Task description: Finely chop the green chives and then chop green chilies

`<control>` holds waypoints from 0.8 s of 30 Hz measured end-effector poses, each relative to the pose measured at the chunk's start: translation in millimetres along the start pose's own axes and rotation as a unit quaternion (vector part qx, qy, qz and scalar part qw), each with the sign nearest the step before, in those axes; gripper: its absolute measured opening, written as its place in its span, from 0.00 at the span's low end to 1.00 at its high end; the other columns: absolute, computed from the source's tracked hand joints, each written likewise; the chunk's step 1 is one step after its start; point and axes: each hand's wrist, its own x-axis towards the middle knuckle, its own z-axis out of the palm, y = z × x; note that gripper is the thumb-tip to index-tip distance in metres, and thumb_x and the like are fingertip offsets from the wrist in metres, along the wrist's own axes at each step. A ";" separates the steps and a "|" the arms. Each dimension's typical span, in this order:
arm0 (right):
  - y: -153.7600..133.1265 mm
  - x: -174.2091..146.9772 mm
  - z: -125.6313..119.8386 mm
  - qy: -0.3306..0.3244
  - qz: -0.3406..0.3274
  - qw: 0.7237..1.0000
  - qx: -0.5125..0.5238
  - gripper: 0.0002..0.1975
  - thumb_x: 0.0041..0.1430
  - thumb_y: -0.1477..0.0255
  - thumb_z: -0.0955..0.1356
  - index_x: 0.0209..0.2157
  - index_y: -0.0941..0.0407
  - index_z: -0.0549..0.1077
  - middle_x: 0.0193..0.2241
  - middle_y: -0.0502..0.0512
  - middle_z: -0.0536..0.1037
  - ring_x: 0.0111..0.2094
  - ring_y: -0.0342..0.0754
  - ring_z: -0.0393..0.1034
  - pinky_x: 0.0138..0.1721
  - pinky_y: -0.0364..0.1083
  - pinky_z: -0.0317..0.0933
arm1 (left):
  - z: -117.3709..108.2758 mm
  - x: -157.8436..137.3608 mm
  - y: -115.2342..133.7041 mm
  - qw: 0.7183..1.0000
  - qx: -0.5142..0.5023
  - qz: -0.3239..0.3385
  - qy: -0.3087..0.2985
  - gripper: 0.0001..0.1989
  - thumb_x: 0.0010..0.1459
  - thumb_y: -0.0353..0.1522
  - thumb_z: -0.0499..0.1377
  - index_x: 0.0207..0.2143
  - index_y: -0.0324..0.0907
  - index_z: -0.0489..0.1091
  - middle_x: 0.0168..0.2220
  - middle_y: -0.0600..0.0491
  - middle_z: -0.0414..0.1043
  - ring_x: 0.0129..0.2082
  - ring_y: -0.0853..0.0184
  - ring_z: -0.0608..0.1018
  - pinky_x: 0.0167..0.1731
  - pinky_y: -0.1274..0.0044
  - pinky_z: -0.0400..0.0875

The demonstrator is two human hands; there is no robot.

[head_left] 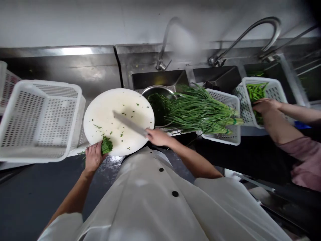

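Note:
A round white cutting board (117,100) lies in front of me, dotted with small green scraps. At its lower left edge, my left hand (93,156) is closed around a bunch of chives (107,145), whose cut ends face the board. My right hand (156,137) grips the handle of a kitchen knife (129,123). The blade is slightly blurred and slants up and left over the middle of the board. Just right of the board, a metal pot (155,88) contains chopped greens (157,103). Long whole chives (200,110) lie from the pot's rim across a white basket (234,137).
A large white perforated basket (47,124) stands left of the board. Behind are steel sinks (160,78) with curved faucets (165,40). At right, a co-worker's hands (267,106) reach into another white basket (276,88) holding green peppers (256,92).

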 end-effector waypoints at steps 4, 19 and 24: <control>-28.0 32.6 20.0 -0.037 -0.039 0.996 0.072 0.10 0.70 0.67 0.65 0.48 0.54 0.74 0.45 0.57 0.82 0.42 0.50 0.77 0.40 0.43 0.64 | -10.8 -4.7 4.1 0.999 0.008 0.030 0.038 0.40 0.61 0.52 0.46 0.74 0.55 0.48 0.49 0.42 0.78 0.46 0.41 0.77 0.46 0.51 0.68; 42.3 49.6 -77.6 0.164 0.188 0.967 -0.041 0.18 0.75 0.63 0.59 0.56 0.61 0.66 0.39 0.66 0.79 0.39 0.56 0.76 0.41 0.48 0.66 | -24.0 85.4 93.1 0.992 0.054 0.031 -0.111 0.35 0.60 0.40 0.57 0.66 0.31 0.64 0.62 0.29 0.68 0.62 0.41 0.70 0.59 0.54 0.64; 23.5 101.8 -23.7 0.172 0.101 0.957 -0.211 0.22 0.73 0.60 0.61 0.59 0.60 0.66 0.44 0.70 0.77 0.44 0.59 0.73 0.43 0.51 0.64 | -31.3 93.0 110.3 0.990 0.047 -0.005 -0.130 0.53 0.61 0.56 0.57 0.74 0.27 0.47 0.73 0.27 0.48 0.72 0.39 0.54 0.68 0.51 0.48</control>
